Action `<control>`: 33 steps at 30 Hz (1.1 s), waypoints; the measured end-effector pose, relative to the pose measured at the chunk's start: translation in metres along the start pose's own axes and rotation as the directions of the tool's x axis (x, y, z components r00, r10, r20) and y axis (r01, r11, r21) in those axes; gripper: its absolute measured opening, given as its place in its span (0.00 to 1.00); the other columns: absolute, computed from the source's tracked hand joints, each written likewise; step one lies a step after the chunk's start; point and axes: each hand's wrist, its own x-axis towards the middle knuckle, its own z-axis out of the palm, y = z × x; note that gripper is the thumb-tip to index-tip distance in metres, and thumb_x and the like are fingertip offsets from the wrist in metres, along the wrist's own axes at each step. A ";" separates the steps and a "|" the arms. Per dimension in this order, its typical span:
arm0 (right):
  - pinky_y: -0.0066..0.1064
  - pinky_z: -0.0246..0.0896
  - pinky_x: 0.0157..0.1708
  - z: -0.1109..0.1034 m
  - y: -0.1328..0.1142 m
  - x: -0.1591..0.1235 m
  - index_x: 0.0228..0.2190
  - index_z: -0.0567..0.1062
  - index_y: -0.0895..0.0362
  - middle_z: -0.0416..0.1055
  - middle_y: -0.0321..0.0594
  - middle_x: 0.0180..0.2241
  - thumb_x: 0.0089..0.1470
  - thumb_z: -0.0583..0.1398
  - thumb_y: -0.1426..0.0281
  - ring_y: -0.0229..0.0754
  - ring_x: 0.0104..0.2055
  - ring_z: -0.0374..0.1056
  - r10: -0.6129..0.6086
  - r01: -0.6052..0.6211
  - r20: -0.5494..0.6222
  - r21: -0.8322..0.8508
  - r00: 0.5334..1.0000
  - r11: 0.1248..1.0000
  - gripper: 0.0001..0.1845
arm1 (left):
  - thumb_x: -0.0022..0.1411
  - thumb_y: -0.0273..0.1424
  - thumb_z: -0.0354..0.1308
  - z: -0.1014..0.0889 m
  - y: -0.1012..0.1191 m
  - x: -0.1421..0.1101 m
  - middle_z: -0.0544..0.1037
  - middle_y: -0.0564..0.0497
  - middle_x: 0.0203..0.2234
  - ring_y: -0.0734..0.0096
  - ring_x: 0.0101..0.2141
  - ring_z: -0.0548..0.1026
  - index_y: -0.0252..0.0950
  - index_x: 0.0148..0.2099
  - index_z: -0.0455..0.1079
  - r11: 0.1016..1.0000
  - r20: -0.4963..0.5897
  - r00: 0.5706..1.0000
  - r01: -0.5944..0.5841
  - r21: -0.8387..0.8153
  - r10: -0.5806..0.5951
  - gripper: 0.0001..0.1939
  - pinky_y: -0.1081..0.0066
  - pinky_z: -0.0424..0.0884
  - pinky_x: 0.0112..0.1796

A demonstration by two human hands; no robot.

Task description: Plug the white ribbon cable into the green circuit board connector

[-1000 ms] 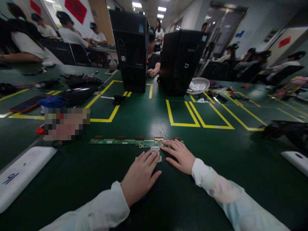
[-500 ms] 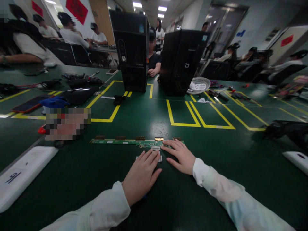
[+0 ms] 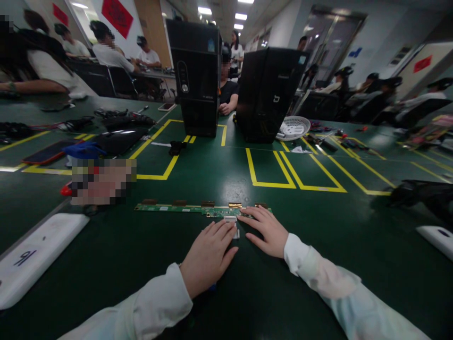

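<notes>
A long, narrow green circuit board (image 3: 191, 209) lies across the green table in front of me, with several brownish tabs along its far edge. My left hand (image 3: 209, 255) lies palm down just before the board. Its fingers stretch flat over a white ribbon cable (image 3: 230, 219) whose end meets the board's near edge; most of the cable is hidden under them. The left thumb stands apart. My right hand (image 3: 267, 231) is open, fingers spread, with fingertips resting on the right part of the board. Its thumb points at the cable without touching it.
Two black computer towers (image 3: 198, 80) stand beyond the board, with a white basket (image 3: 294, 127) to their right. Yellow tape (image 3: 274, 183) marks the table. A white case (image 3: 38, 259) lies left, near cables and a blue item (image 3: 85, 149). A person sits behind the towers.
The view has shifted slightly, so everything sits a little further right. Both hands keep nearly the same place and pose at the board and ribbon cable.
</notes>
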 end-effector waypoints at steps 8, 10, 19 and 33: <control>0.54 0.49 0.63 0.002 0.000 0.001 0.59 0.68 0.55 0.63 0.48 0.61 0.61 0.55 0.64 0.51 0.64 0.56 0.005 -0.005 -0.015 -0.008 1.000 1.000 0.25 | 0.70 0.37 0.47 -0.005 -0.002 0.004 0.73 0.47 0.58 0.62 0.58 0.68 0.38 0.61 0.66 0.999 -0.024 1.000 0.002 -0.054 -0.003 0.21 0.54 0.64 0.59; 0.54 0.49 0.63 0.002 0.000 0.001 0.59 0.67 0.55 0.63 0.49 0.61 0.62 0.54 0.63 0.51 0.64 0.56 0.007 -0.007 -0.006 -0.012 1.000 1.000 0.25 | 0.70 0.37 0.47 -0.007 -0.004 0.004 0.73 0.48 0.57 0.63 0.57 0.69 0.39 0.61 0.65 0.997 -0.029 1.000 -0.007 -0.072 0.005 0.20 0.54 0.65 0.58; 0.55 0.46 0.64 0.002 0.000 0.001 0.60 0.66 0.56 0.61 0.50 0.62 0.63 0.54 0.64 0.52 0.65 0.54 0.005 -0.005 0.026 -0.025 1.000 1.000 0.26 | 0.71 0.35 0.43 -0.034 -0.021 -0.005 0.71 0.46 0.58 0.64 0.59 0.67 0.38 0.61 0.66 0.993 -0.110 0.989 0.095 -0.064 -0.101 0.21 0.57 0.65 0.59; 0.56 0.46 0.64 0.004 0.001 0.000 0.60 0.66 0.55 0.61 0.49 0.62 0.63 0.53 0.64 0.52 0.65 0.54 0.008 -0.007 0.020 -0.034 1.000 0.999 0.26 | 0.66 0.49 0.45 -0.021 -0.098 -0.151 0.71 0.44 0.59 0.53 0.57 0.71 0.41 0.59 0.70 0.868 -0.215 0.861 0.488 0.095 -0.461 0.28 0.50 0.68 0.56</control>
